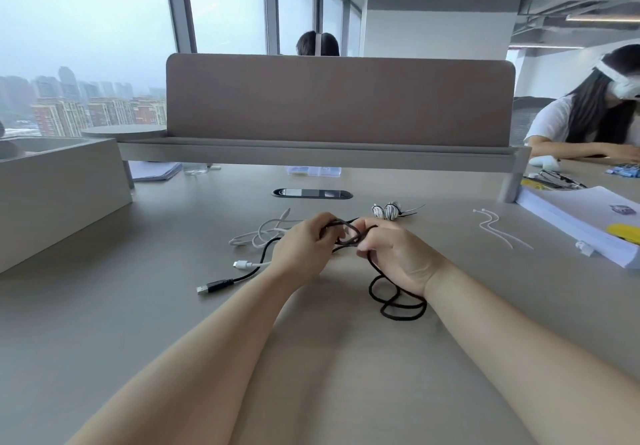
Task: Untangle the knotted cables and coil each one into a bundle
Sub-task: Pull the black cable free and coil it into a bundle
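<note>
Nearest, right of centre, slack loops of the black cable [401,309] lie on the desk under the right hand [398,254]. It and the left hand [301,250] pinch 1 small loop mid-frame. The USB plug [207,288] trails lower left, nearer the left hand. The white cable [256,235] lies beyond.

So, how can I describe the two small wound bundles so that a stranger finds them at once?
Start at the dark oval cable port in the desk, under the brown divider. The two bundles lie just to its right and nearer, beyond the right hand. Unlike the loose white cable and black cable, they are tightly wound, pale with dark stripes.
</note>
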Demonstrator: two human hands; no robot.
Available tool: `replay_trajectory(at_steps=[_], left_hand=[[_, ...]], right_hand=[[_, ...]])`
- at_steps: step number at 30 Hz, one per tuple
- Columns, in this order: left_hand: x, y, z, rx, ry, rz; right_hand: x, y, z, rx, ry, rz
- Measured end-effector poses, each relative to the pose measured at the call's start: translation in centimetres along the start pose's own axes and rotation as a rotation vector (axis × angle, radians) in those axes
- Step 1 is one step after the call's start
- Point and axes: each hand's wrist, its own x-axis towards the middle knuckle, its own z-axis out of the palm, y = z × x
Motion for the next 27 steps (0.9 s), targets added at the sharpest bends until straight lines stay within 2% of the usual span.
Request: replay_trajectory(at_steps=[4, 8, 11, 15, 18, 20, 23, 25, 27], left_hand=[[-0.2, 0.6, 0.0, 0.026, 0.016, 0.027], [-0.6, 0.8, 0.0, 0.142, 0.022, 0.055], [-0.6, 0.6, -0.1, 0.24, 0.018, 0.082], [-0.5, 0.2, -0.2, 0.226, 0.013, 0.062], [-0.3, -0.2, -0.2, 0.208, 0.06, 0.0], [-0.1, -0.7, -0.4, 0.114, 0.112, -0.072], [0.5, -1.4, -0.5, -0.113, 0.185, -0.151], [0.7, -1.7, -0.4, -0.264, 0.222, -0.165], [0.6, -1.7, -0.4, -0.424, 0.251, -0.199]], right_hand=[[0.5, -0.6, -0.1, 0.209, 0.066, -0.006], [0.2, -1.0, 0.0, 0.063, 0.066, 0.015], [-0.4, -1.9, 0.0, 0.142, 0.068, -0.012], [-0.1, -2.6, -1.5, 0.389, 0.288, -0.152], [-0.1, -2.2, -3.0, 0.428, 0.429, -0.186], [0.0, -1.7, -4.0, 0.434, 0.582, -0.203], [0.6, -0.4, -5.2, 0.228, 0.775, -0.127], [0.7, 0.5, -5.3, -0.049, 0.851, -0.022], [0.4, 0.7, -4.7, -0.381, 0.856, 0.039]])
